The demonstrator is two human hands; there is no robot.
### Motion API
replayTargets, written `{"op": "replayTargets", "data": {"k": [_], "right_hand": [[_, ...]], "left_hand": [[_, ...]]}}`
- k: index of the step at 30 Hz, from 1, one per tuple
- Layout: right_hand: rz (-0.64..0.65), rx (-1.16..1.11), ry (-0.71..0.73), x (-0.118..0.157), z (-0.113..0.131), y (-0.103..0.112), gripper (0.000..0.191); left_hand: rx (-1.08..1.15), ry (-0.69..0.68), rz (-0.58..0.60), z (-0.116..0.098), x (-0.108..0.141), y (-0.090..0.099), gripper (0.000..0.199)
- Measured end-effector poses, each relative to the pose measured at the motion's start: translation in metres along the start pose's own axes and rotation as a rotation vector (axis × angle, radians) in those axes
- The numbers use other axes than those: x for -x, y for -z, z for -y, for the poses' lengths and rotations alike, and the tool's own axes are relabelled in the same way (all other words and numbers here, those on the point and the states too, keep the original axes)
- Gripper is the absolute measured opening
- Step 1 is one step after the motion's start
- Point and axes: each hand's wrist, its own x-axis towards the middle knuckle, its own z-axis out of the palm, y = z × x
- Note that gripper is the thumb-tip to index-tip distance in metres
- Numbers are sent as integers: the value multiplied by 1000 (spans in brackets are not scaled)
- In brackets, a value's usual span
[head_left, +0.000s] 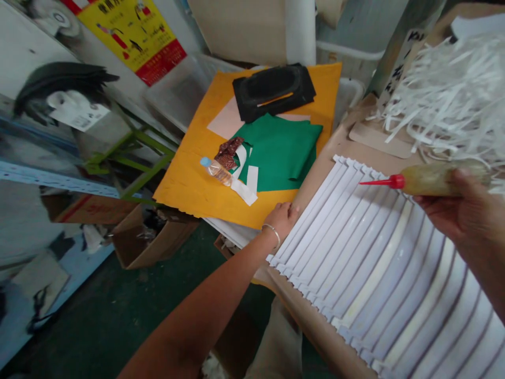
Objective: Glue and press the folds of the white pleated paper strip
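In my right hand (467,208) is a squeeze bottle (426,179) of cloudy yellowish liquid, my fingers closed around it. Its thin red nozzle (381,182) points left above a row of white strips (355,247). These long, narrow strips lie side by side, with small notched tabs at their ends; a few look creamier than the others. My left hand (281,218), with a bracelet at the wrist, rests by the left edge of the brown work surface (315,184). Its fingers are curled, and whatever they may hold is hidden.
White cut strips (461,89) are heaped at the back right. An orange-yellow sheet (181,189) bears green material (280,152), black pieces (272,89) and a small blue-capped bottle (216,171). Cardboard boxes (138,247) stand on the floor at left, near a green metal frame (138,158).
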Motion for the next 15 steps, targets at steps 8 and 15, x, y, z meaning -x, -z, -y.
{"op": "replayTargets", "data": {"k": [8,15], "right_hand": [[-211,48,38,-4,-7,-16,34],[-180,114,174,-12,-1,-23,45]], "left_hand": [[-33,66,38,-11,-15,-19,53],[-58,131,32,-13,-16,-17,52]]}}
